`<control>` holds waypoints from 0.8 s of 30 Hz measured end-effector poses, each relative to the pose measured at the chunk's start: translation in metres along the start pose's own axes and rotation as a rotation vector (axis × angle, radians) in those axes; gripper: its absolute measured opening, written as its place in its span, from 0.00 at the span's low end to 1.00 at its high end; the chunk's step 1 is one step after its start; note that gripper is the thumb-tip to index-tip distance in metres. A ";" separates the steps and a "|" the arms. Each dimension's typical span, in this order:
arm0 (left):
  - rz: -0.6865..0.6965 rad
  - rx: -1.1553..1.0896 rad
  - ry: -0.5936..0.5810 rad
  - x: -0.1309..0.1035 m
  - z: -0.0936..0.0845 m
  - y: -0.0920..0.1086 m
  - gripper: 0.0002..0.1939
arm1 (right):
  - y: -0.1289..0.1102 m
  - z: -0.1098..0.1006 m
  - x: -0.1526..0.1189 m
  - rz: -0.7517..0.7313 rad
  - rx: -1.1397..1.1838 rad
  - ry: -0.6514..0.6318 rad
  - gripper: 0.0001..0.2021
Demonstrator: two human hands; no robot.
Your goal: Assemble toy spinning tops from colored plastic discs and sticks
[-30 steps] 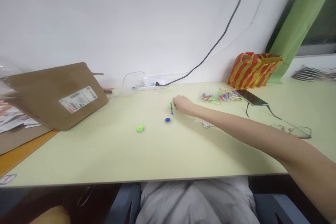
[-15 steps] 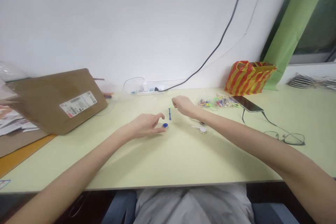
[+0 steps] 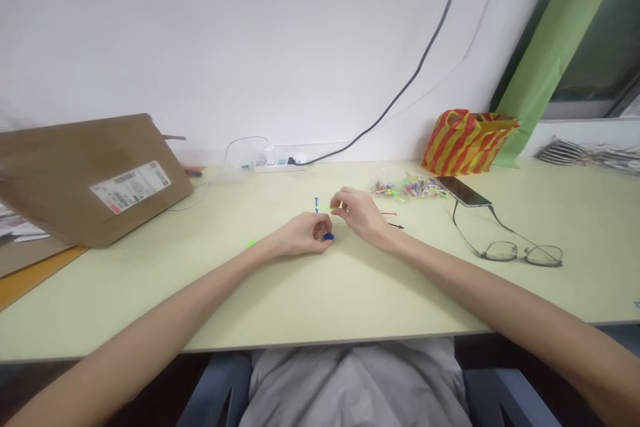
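My left hand [image 3: 306,235] rests low over the table, its fingers curled and closed on a small round blue piece [image 3: 328,237] at the thumb tip. Just to its right, my right hand [image 3: 359,213] pinches the end of a thin yellow-green stick [image 3: 324,207]. A thin blue stick [image 3: 316,204] lies beyond the left fingers and appears to cross the yellow-green one. Past my right hand show parts of a red stick [image 3: 390,214] and a black stick [image 3: 397,225]. A bright green bit [image 3: 251,243] peeks out behind my left wrist.
Clear bags of small coloured pieces [image 3: 425,187] lie at the back right, near a phone [image 3: 465,191], eyeglasses [image 3: 503,251] and a striped bag [image 3: 465,143]. A cardboard box [image 3: 100,180] stands at left. Against the wall sits a power strip [image 3: 273,165].
My left hand has moved right and closed on the blue round piece. My right hand has shifted slightly right, showing the yellow-green stick in its pinch. The view has turned a little.
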State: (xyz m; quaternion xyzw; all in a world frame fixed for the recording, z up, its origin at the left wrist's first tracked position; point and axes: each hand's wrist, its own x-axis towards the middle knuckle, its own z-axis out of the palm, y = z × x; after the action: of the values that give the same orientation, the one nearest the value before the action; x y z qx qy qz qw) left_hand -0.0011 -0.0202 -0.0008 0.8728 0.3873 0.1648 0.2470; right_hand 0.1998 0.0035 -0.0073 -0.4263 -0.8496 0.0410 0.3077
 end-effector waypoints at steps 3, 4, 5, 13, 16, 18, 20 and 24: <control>-0.021 0.030 -0.012 -0.008 -0.004 -0.003 0.09 | 0.011 0.007 0.026 -0.010 -0.214 -0.246 0.08; -0.024 0.045 -0.006 -0.011 -0.005 -0.004 0.08 | 0.014 0.010 0.037 -0.014 -0.258 -0.315 0.10; -0.024 0.062 0.004 -0.013 -0.006 -0.004 0.08 | 0.016 0.012 0.048 -0.018 -0.283 -0.368 0.11; -0.040 0.241 0.035 -0.011 -0.010 -0.006 0.11 | 0.007 0.027 0.113 -0.159 -0.343 -0.560 0.19; -0.044 0.261 0.046 -0.009 -0.009 -0.008 0.12 | 0.004 0.032 0.118 -0.206 -0.349 -0.600 0.13; -0.050 0.261 0.067 -0.008 -0.008 -0.010 0.12 | 0.006 0.035 0.117 -0.218 -0.354 -0.605 0.10; -0.056 0.264 0.087 -0.008 -0.007 -0.012 0.13 | 0.008 0.038 0.115 -0.223 -0.361 -0.592 0.10; -0.066 0.268 0.096 -0.007 -0.007 -0.017 0.14 | 0.012 0.041 0.107 -0.218 -0.392 -0.561 0.08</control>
State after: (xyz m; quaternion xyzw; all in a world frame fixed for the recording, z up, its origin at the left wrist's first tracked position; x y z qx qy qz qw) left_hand -0.0194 -0.0130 -0.0052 0.8760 0.4455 0.1449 0.1150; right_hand 0.1376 0.0996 0.0076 -0.3562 -0.9332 -0.0406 -0.0227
